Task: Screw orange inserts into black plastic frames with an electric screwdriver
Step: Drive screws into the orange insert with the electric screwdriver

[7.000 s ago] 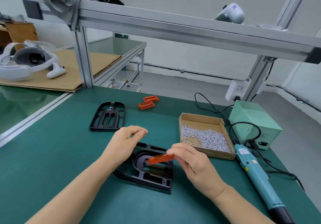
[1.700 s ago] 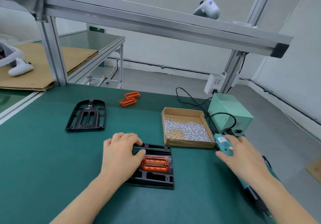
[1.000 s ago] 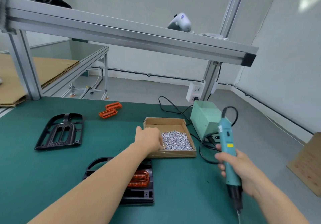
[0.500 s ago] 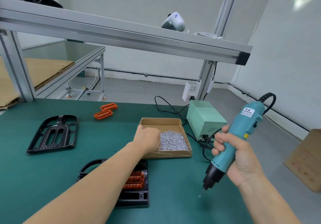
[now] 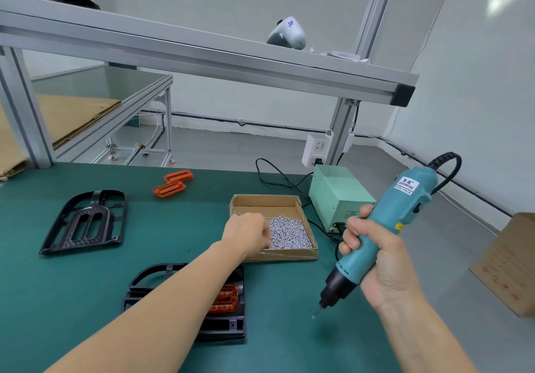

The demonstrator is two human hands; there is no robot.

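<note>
green matting (image 5: 86,286) covers our bench, framed by grey aluminium posts and a long rail (image 5: 202,63) overhead, where a white controller (image 5: 288,34) sits. pale walls and a grey floor close the room behind; a second bench with cardboard (image 5: 78,115) on it stands at far left, and a brown carton (image 5: 509,265) sits on the floor at right.

our left hand (image 5: 246,235) reaches into the box (image 5: 289,254) of screws (image 5: 289,233), fingers curled down among them; we cannot tell whether they pinch one. our right hand (image 5: 379,262) has its fingers wrapped round the teal driver (image 5: 388,228), held above the mat with its bit (image 5: 316,312) tilted down and left, touching nothing. its cable runs back toward the pale green supply (image 5: 338,196), just beside the box.

one frame (image 5: 228,326) lies near us under our left forearm, with an insert (image 5: 224,299) seated in it. a second frame (image 5: 84,222) lies well apart at left, holding no insert. two spare inserts (image 5: 173,184) lie touching near the far edge of the mat.
</note>
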